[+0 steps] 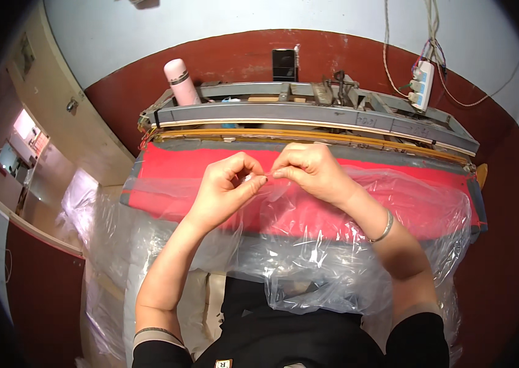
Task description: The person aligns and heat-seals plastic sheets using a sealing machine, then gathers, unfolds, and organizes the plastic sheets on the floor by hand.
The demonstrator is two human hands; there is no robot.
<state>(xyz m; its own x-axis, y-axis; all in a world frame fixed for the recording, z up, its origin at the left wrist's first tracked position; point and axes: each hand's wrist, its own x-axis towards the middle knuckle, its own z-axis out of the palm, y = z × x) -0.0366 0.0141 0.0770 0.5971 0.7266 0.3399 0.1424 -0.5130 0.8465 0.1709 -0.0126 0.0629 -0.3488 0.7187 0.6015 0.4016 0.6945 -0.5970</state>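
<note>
So both hands are busy up close to each other here, nearly meeting over the middle of the red surface (164, 161). The left hand (222, 184) has thumb and forefinger pinched together, and the right hand (316, 172) does the same just beside it; both look clamped on a bit of the clear plastic film (333, 248). The exact edge between the fingertips is too fine to make out. Makes sense to use fingertips rather than a whole fist, since stuff that thin and slippery would probably just bunch up. Having the two pinches this close likely keeps that little stretch under control.

The film itself lies over most of the red and spills off the near side toward the person's lap, plus off to the left. I'd guess it's just bigger than the surface, so it has to hang somewhere. The part at the hands is lifted a little, which gives the fingers room to get around it.

Behind all that, the long grey metal frame (259, 115) runs along the far side, well out of the film's way. The pink flask (184, 86) stands at its left end, probably to keep it off the work area. The white power strip (422, 86) is up against the wall, so its cords stay clear of the plastic.
</note>
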